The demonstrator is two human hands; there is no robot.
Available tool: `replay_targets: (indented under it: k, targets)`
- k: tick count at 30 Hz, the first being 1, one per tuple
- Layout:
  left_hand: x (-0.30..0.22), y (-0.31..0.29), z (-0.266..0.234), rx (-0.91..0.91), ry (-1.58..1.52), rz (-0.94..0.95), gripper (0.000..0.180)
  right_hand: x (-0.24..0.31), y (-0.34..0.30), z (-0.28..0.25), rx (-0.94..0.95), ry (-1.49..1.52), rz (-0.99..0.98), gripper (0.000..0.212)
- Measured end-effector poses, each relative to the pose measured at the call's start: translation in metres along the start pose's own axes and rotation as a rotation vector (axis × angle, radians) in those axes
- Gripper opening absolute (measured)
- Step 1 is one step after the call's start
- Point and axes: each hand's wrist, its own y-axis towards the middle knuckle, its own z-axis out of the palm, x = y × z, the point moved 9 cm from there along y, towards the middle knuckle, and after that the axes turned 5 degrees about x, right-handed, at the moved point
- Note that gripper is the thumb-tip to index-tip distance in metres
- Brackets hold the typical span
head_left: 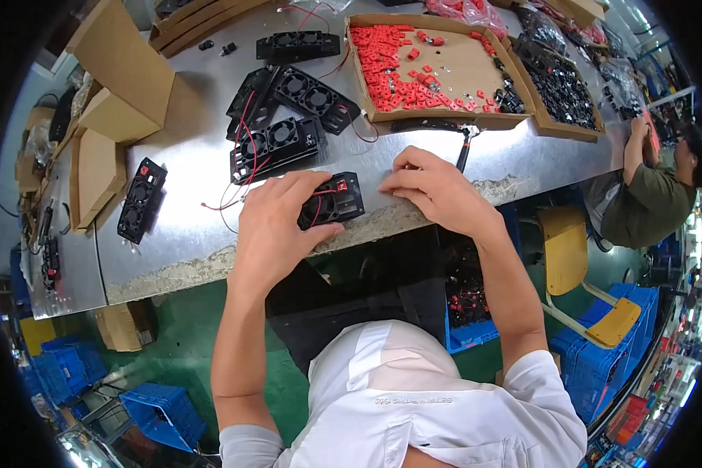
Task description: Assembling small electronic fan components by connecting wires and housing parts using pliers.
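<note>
My left hand (pixel 271 222) wraps over the left part of a black twin-fan unit (pixel 352 204) near the table's front edge, thumb on its near side. A small red connector (pixel 342 186) sits at the unit's right end; the rest is partly covered by my fingers. To the right, apart from the unit, my right hand (pixel 441 191) hovers low over the table with thumb and fingertips drawn together. Whatever they pinch, if anything, is too small to make out. Just beyond that hand lies a slim tool (pixel 464 152) with a dark handle and metal head.
Several black fan units (pixel 281 136) with loose red wires lie behind my left hand; another fan unit (pixel 142 201) lies left. A cardboard tray (pixel 460 122) holds red connectors, beside a tray (pixel 577 135) of black parts. Cardboard boxes (pixel 144 70) stand left. Another person (pixel 655 195) sits far right.
</note>
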Motion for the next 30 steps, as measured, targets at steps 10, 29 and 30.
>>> replay_targets:
  k: [10,29,30]
  targets:
    - [0.003,-0.001,-0.001,0.007,0.011,-0.019,0.060,-0.015,0.000,0.000,-0.030,0.166,0.154,0.018]
    - [0.003,-0.001,0.004,0.012,-0.059,-0.001,0.057,0.032,0.043,0.015,-0.066,0.108,0.065,0.016]
    - [0.003,-0.001,0.003,0.002,-0.051,-0.009,0.057,0.031,0.043,0.015,-0.058,0.100,0.091,0.017]
